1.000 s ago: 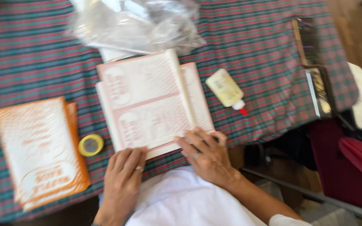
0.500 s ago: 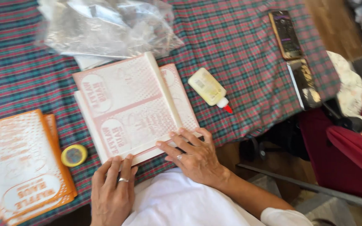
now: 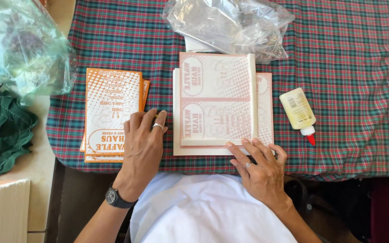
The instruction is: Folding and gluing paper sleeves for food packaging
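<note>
Item: pink-printed paper bags (image 3: 217, 101), a flat pile lying mid-worktop on the plaid tablecloth (image 3: 347, 58), the top bag carrying a folded strip along its right edge.

Right hand (image 3: 260, 166): flat, fingers (image 3: 253, 146) spread and released, tips pressing the near right corner of the pink pile. Grasps nothing.

Left hand (image 3: 142, 144): palm down, fingers loosely curled, resting on the cloth between the two piles and touching the right edge of the orange-printed paper bags (image 3: 113, 112). A glimpse of yellow shows under the fingertips; what it is cannot be told. Ring and wristwatch worn.

Adjacent: glue bottle (image 3: 299, 112) with red tip, lying on its side just right of the pink pile, apart from it. Crumpled clear plastic bag (image 3: 230, 24) at the far edge, overlapping the top of the pile. Second plastic bag (image 3: 21, 47) and green cloth (image 3: 3, 130) off the left end of the worktop.

Handling note, by judgement: the pressing suits a fold or a glued seam. Keep the fingertips flat and run them evenly along the whole edge so that the seam lies without ridges; steady the pile with the other hand so the sheets stay square; keep any wet glue off the bags beneath.
</note>
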